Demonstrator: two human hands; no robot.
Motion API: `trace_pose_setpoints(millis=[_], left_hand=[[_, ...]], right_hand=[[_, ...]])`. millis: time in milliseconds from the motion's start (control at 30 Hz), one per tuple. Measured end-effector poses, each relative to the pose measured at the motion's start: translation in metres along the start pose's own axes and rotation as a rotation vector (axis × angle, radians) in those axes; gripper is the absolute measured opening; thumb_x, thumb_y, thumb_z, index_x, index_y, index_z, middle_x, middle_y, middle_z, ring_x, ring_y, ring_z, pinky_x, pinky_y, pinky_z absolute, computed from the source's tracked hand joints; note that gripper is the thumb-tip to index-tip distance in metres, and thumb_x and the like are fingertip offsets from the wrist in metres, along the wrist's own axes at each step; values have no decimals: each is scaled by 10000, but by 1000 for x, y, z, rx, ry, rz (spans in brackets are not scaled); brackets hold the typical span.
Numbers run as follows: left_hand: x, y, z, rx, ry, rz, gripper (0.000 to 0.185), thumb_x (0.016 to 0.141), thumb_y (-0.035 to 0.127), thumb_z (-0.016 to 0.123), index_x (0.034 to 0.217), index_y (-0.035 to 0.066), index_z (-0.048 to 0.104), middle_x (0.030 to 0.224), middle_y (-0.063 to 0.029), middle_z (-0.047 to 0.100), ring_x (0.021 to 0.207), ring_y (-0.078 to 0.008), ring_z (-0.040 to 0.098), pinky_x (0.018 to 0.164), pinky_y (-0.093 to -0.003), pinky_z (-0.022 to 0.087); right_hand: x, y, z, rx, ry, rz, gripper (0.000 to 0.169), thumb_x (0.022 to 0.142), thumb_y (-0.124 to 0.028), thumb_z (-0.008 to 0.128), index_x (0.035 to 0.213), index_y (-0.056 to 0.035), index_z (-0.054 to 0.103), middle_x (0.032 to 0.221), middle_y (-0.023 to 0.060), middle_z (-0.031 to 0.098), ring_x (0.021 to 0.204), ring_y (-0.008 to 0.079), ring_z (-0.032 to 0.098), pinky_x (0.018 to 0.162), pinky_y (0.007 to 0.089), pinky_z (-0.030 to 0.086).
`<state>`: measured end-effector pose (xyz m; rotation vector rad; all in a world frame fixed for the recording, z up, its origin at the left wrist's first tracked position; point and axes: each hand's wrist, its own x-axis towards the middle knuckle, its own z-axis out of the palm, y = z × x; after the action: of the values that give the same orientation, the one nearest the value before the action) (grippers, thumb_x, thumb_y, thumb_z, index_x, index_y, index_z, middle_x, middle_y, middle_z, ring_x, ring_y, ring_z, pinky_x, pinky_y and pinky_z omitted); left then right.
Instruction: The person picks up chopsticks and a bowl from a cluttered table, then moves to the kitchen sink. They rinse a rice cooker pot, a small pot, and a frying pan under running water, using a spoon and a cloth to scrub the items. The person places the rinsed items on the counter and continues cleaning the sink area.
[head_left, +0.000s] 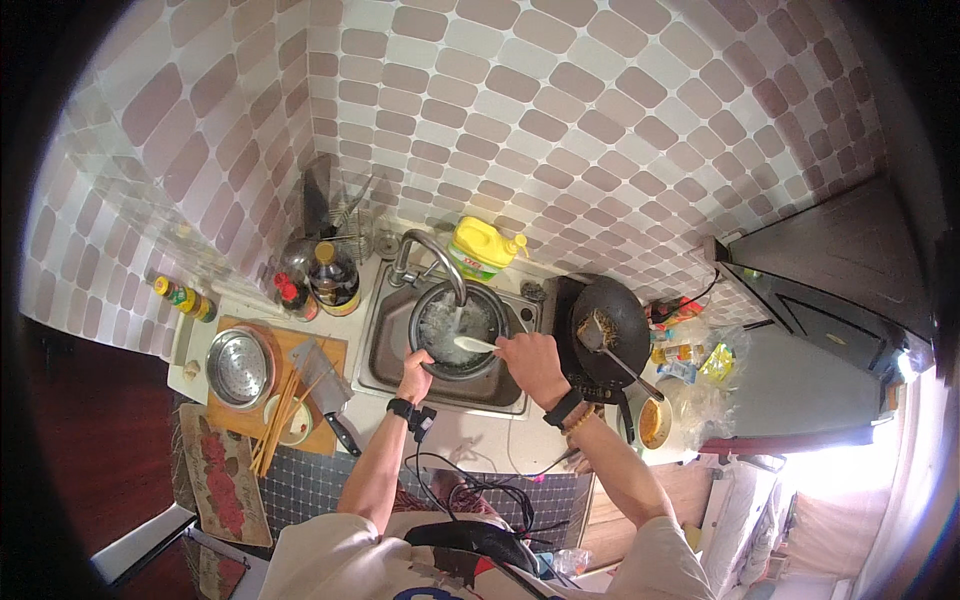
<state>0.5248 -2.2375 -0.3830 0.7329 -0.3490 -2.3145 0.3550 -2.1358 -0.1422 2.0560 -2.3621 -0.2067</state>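
Observation:
A dark round pot (459, 370) with frothy water in it rests over the steel sink (390, 377), under the curved faucet (435, 244), from which water runs. My left hand (417, 375) grips the pot's rim at its lower left. My right hand (535, 364) holds the handle of a pale utensil (475, 344), perhaps a spoon or a brush, whose head is over the water inside the pot. The tip of that utensil is hard to make out in the froth.
Right of the sink, a black wok (632, 322) with food and a metal spatula (626, 367) stands on a cooktop. At left, a cutting board (335, 352) bears a cleaver (319, 371), chopsticks (274, 431) and a steel strainer (238, 367). A yellow jug (480, 244) stands behind the sink.

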Motion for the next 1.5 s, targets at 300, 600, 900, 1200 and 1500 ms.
trace_pose_setpoints(millis=[300,600,900,1200,1500], left_hand=[[5,-20,18,81,146,153,418,734,30,541,1144,63,613,1024,-5,593,937,-179,534,896,-299,442],[-6,-2,57,95,277,251,668,739,-48,484,1395,53,556,1018,12,601,820,-130,507,738,-255,447],[-3,-3,68,85,315,303,742,733,-85,487,1462,52,517,1103,-11,625,837,-141,543,715,-255,467],[-3,-6,73,104,337,343,738,763,-62,502,1490,57,498,1016,7,614,781,-105,497,661,-252,432],[-20,-6,44,287,378,296,504,801,7,544,1299,44,609,859,40,536,732,-94,428,680,-250,363]], right_hand=[[-10,-33,29,4,-162,-219,115,785,-155,676,718,-90,742,787,101,724,749,250,746,567,365,565],[-1,-78,59,-13,-157,-158,79,782,-129,703,772,-109,779,812,62,725,749,202,737,609,321,590],[0,-92,65,-39,-94,61,67,773,-112,701,780,-91,765,786,66,702,726,194,733,556,308,586],[13,-94,49,107,-141,194,76,800,-95,699,805,-72,771,836,123,744,779,269,764,634,366,621],[10,-22,36,178,-43,247,205,957,-203,616,853,-66,727,759,172,714,702,379,727,625,471,592]])
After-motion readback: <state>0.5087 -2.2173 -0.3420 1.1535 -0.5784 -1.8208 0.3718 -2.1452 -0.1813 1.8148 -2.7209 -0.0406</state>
